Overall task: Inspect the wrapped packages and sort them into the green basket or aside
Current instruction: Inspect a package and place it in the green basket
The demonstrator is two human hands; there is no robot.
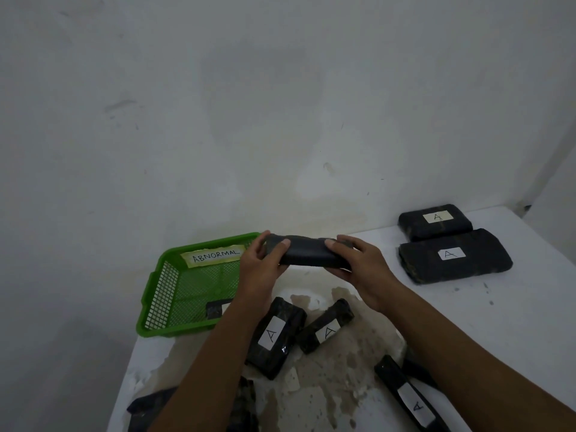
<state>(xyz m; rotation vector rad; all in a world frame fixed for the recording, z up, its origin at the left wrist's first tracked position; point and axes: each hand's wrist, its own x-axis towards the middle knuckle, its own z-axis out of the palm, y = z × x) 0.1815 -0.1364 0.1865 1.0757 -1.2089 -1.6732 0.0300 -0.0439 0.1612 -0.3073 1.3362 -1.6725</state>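
A black wrapped package (307, 251) is being held up above the middle of the white table (514, 322), the left hand (260, 269) gripping one end and the right hand (358, 266) the other, thumbs lying on top. The green basket (174, 291) is sitting at the table's left edge, one package (215, 308) lying inside. Two labelled packages (453, 255) are resting near the far right corner, others (277, 338) lying toward the near edge.

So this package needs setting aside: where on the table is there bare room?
Free: the table between the two stacked-back packages and the right forearm. Crowded: the near middle, around the labelled packages beside the green basket.
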